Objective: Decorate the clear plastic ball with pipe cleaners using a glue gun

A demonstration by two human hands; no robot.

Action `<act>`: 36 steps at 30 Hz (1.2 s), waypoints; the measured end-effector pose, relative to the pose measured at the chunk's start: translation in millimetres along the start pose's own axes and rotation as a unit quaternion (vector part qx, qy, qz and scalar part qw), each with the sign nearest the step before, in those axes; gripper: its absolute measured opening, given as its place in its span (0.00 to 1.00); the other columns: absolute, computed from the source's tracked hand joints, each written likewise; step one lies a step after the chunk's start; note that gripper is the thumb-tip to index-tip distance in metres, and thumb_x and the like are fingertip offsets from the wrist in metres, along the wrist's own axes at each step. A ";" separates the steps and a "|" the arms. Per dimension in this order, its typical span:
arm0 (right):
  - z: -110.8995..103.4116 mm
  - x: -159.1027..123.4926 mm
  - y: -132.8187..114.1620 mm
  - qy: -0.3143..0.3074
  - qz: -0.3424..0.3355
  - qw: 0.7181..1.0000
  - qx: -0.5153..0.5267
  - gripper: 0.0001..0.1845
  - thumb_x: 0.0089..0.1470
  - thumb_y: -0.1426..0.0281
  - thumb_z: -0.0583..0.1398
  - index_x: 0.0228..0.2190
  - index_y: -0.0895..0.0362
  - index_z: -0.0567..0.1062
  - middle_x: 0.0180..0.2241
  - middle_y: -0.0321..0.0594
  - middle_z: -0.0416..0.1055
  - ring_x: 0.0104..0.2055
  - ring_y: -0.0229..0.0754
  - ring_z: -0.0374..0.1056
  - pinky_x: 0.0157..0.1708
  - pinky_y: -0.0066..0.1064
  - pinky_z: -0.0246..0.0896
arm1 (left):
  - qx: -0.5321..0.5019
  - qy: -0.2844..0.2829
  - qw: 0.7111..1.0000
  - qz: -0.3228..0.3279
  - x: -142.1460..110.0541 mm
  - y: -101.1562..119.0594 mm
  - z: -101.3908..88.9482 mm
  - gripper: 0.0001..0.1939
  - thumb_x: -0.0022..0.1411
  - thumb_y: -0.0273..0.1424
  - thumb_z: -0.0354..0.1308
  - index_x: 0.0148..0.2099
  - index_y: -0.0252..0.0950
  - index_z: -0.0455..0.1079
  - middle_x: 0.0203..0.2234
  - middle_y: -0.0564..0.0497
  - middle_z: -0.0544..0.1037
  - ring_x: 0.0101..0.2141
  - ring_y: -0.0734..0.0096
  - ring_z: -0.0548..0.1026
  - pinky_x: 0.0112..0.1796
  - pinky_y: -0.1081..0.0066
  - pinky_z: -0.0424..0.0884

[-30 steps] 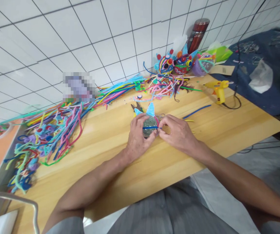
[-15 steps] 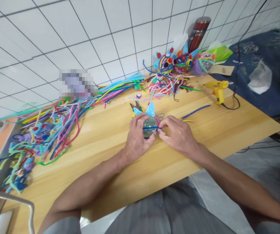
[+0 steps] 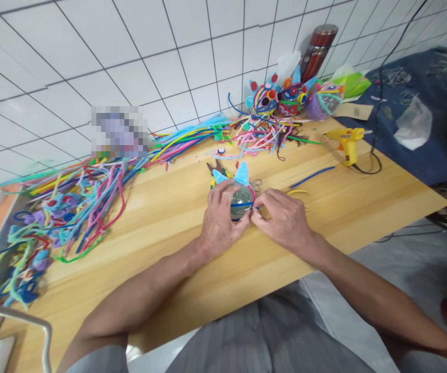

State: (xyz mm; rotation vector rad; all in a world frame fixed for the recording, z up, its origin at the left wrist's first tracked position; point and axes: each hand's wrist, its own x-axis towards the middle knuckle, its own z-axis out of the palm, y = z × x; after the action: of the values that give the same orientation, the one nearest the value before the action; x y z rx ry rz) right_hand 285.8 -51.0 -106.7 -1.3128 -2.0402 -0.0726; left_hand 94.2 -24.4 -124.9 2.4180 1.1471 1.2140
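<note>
Frame centre: left hand (image 3: 220, 220) clamped around clear ball (image 3: 242, 195); right hand (image 3: 283, 220) pinching blue strip (image 3: 241, 205) beside it — apparently fitting the strip; next move calls for even tension.

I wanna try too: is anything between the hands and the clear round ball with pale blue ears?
Nothing visible blocks them: the left hand holds the clear round ball directly; the right hand pinches the fuzzy blue strip at its side.

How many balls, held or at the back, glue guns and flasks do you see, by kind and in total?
Held ball: 1
Decorated balls at the back: 3
Yellow glue gun: 1
Red flask: 1
Total: 6
</note>
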 end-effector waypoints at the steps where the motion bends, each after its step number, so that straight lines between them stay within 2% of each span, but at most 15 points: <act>1: 0.4 -0.1 -0.8 0.003 0.002 1.000 -0.003 0.09 0.57 0.77 0.61 0.31 0.50 0.71 0.30 0.39 0.77 0.35 0.47 0.74 0.36 0.38 0.65 | 0.002 0.000 1.000 0.000 -0.3 -0.2 0.3 0.29 0.65 0.34 0.66 0.64 0.39 0.60 0.61 0.36 0.70 0.63 0.48 0.69 0.62 0.46 0.68; 10: 5.5 -1.3 -3.4 0.037 0.013 0.999 -0.005 0.09 0.55 0.78 0.61 0.29 0.52 0.70 0.29 0.37 0.76 0.33 0.46 0.74 0.35 0.36 0.64 | 0.013 0.019 0.999 0.023 0.8 -5.0 2.5 0.29 0.63 0.35 0.69 0.61 0.40 0.61 0.58 0.38 0.71 0.60 0.49 0.71 0.61 0.47 0.70; 15: 5.9 -6.0 0.7 0.035 0.033 0.998 0.046 0.06 0.57 0.76 0.62 0.34 0.53 0.72 0.33 0.37 0.78 0.37 0.45 0.77 0.38 0.34 0.67 | -0.013 0.021 0.999 0.031 1.3 -7.8 3.8 0.28 0.64 0.34 0.67 0.62 0.38 0.61 0.60 0.37 0.69 0.64 0.50 0.69 0.63 0.48 0.70; 19: 1.8 -11.9 4.6 0.041 0.053 0.995 0.075 0.05 0.60 0.71 0.64 0.39 0.54 0.73 0.35 0.40 0.78 0.39 0.46 0.78 0.40 0.35 0.70 | -0.018 0.021 0.999 0.036 1.1 -9.5 4.3 0.29 0.64 0.33 0.68 0.62 0.39 0.60 0.62 0.36 0.69 0.66 0.49 0.68 0.65 0.46 0.68; 26: -15.4 -31.9 16.8 0.038 0.106 0.986 0.124 0.08 0.60 0.67 0.65 0.42 0.53 0.74 0.37 0.40 0.80 0.40 0.46 0.78 0.42 0.36 0.73 | -0.027 0.038 0.999 0.013 2.7 -13.8 3.2 0.28 0.61 0.33 0.69 0.60 0.39 0.64 0.58 0.39 0.73 0.61 0.50 0.73 0.60 0.48 0.73; 30: -39.0 -47.4 39.3 0.023 0.173 0.970 0.171 0.03 0.60 0.67 0.63 0.36 0.53 0.77 0.35 0.38 0.80 0.37 0.43 0.77 0.41 0.35 0.72 | -0.039 0.050 0.998 -0.017 6.9 -19.5 -1.7 0.30 0.61 0.35 0.70 0.62 0.40 0.65 0.58 0.41 0.73 0.59 0.51 0.75 0.60 0.48 0.74; 36: -80.9 -58.6 106.3 0.046 0.323 0.929 0.173 0.14 0.58 0.57 0.63 0.32 0.55 0.78 0.31 0.39 0.80 0.33 0.44 0.76 0.37 0.34 0.70 | -0.047 0.068 0.995 -0.063 21.4 -23.9 -20.5 0.34 0.61 0.39 0.71 0.66 0.40 0.65 0.57 0.41 0.75 0.56 0.53 0.77 0.56 0.52 0.76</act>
State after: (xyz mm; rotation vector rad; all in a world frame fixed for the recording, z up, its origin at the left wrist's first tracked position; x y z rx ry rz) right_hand 429.2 -77.3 -112.6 -1.6344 -1.3725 0.4916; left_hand 73.3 4.0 -110.6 2.1891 1.2308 1.3770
